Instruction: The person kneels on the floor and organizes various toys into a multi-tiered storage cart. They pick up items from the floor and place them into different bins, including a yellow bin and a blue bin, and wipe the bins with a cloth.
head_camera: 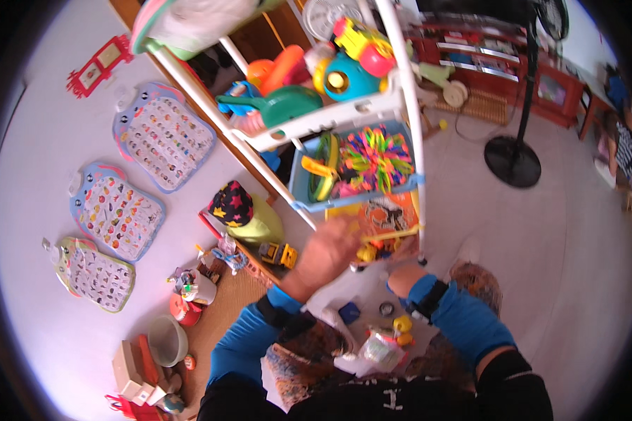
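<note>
My left hand, blurred, is at the left side of the lowest part of a white rack. Beside its fingers is an orange picture book or flat box in a yellow tray. Below the tray, small yellow and orange toys fill the bottom level. My right hand is low in front of the rack, near its caster, its fingers mostly hidden. Whether either hand grips something cannot be made out. Above them, a blue bin holds a colourful expanding ball toy and green and yellow plastic pieces.
Toys, including a green toy pan, crowd the upper shelf. On the floor between my legs lie a clear plastic bag and a dark blue piece. A toy excavator stands left; a black pedestal fan and a seated person are right.
</note>
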Motion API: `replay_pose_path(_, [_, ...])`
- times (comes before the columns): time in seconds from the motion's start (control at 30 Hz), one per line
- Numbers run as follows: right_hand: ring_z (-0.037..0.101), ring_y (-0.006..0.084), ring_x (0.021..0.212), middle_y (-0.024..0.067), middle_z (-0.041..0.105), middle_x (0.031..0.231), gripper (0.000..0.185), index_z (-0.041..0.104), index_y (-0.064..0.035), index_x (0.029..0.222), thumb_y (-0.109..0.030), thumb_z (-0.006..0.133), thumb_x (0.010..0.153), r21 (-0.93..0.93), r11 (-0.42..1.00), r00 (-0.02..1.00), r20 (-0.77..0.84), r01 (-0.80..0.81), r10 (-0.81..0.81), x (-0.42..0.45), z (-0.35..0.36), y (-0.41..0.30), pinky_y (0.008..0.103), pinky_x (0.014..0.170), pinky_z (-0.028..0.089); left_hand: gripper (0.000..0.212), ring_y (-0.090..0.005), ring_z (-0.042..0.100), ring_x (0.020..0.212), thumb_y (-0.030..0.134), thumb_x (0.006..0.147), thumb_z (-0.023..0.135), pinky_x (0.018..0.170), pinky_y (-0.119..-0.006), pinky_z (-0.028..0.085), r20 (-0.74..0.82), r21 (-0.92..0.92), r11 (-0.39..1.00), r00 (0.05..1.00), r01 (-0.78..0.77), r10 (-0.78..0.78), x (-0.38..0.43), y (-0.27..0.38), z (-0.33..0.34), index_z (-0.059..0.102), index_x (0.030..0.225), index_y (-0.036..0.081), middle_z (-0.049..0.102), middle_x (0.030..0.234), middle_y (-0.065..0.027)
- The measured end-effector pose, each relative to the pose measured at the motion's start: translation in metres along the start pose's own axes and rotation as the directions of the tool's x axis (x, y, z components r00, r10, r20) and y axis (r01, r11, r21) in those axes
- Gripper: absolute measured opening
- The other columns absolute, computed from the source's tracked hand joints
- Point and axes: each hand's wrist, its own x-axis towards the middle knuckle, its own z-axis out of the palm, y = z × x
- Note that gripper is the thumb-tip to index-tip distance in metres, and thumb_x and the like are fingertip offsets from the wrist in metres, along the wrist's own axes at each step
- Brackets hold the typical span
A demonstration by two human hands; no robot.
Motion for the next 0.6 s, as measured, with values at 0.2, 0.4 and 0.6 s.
replay_pose_path(0.2, [0.067, 0.0311, 0.085, 0.0152, 0.07, 0.092, 0.024, 0.072, -0.0051, 0.088, -0.013, 0.051, 0.081, 0.129, 0.99, 0.999, 0.02, -0.049, 0.047, 0.002, -0.024, -0.018, 0.0448, 0.072, 0.053, 0.048, -0.0373, 0.053, 0.102, 0.004, 0.071, 0.072, 0.085, -0.043, 0.047, -0.214, 0.006, 0.994, 0.971, 0.112, -0.108, 0.066, -0.014, -0.025, 0.055, 0.116, 0.003, 0.053, 0.118, -0.0178])
replay_pose_path(0.4, [0.067, 0.0324, 0.079, 0.0157, 0.069, 0.086, 0.02, 0.072, -0.0031, 0.082, -0.012, 0.055, 0.076, 0.099, 0.995, 0.998, -0.068, 0.024, -0.017, 0.002, -0.02, -0.015, 0.0443, 0.067, 0.053, 0.07, -0.0419, 0.048, 0.115, 0.023, 0.07, 0.078, 0.094, -0.046, 0.044, -0.171, 0.11, 0.973, 0.968, 0.202, -0.181, 0.119, -0.017, 0.021, 0.046, 0.132, 0.011, 0.042, 0.133, -0.0218])
replay_pose_path(0.6, [0.067, 0.0315, 0.072, 0.0155, 0.068, 0.077, 0.017, 0.071, -0.0033, 0.075, -0.013, 0.057, 0.074, 0.119, 0.992, 0.984, -0.176, 0.038, -0.016, -0.008, -0.032, -0.013, 0.0434, 0.062, 0.052, 0.064, -0.0406, 0.047, 0.11, 0.023, 0.069, 0.079, 0.091, -0.047, 0.043, -0.207, 0.134, 0.949, 0.945, 0.285, -0.254, 0.125, -0.03, 0.04, 0.052, 0.126, 0.011, 0.043, 0.126, -0.0205])
